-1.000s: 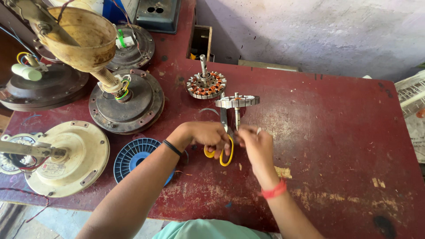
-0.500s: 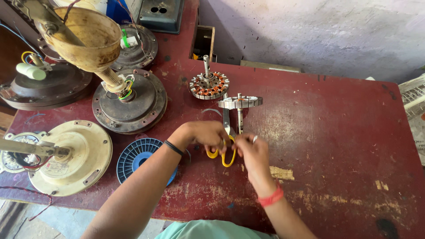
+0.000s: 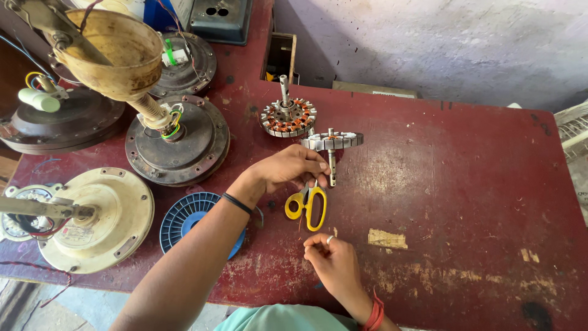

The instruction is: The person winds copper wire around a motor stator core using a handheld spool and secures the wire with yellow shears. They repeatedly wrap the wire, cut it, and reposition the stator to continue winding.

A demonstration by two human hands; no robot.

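The yellow scissors (image 3: 306, 205) lie flat on the red counter (image 3: 465, 202), in front of the person and between the two hands. Their yellow handles point toward the person, and the blades point away, under the left hand (image 3: 293, 168). The left hand rests over the blade end with its fingers curled down together; the fingertips are at the blades, but I cannot tell if they really pinch them. Just past this hand stands a small grey toothed metal wheel (image 3: 331, 141) on a thin rod. The rod comes down right beside the left fingertips. A little farther back sits a round motor core with orange wire coils (image 3: 288, 117).

The right hand (image 3: 332, 262) is near the counter's front edge, a bit apart from the scissors. Its fingers are pressed together at the tips, as if pinching something tiny that I cannot see. It wears a ring and a red band at the wrist.

To the left lie a blue ribbed spool (image 3: 187, 217), a cream fan motor (image 3: 101, 217) and a dark round fan motor (image 3: 177, 140).
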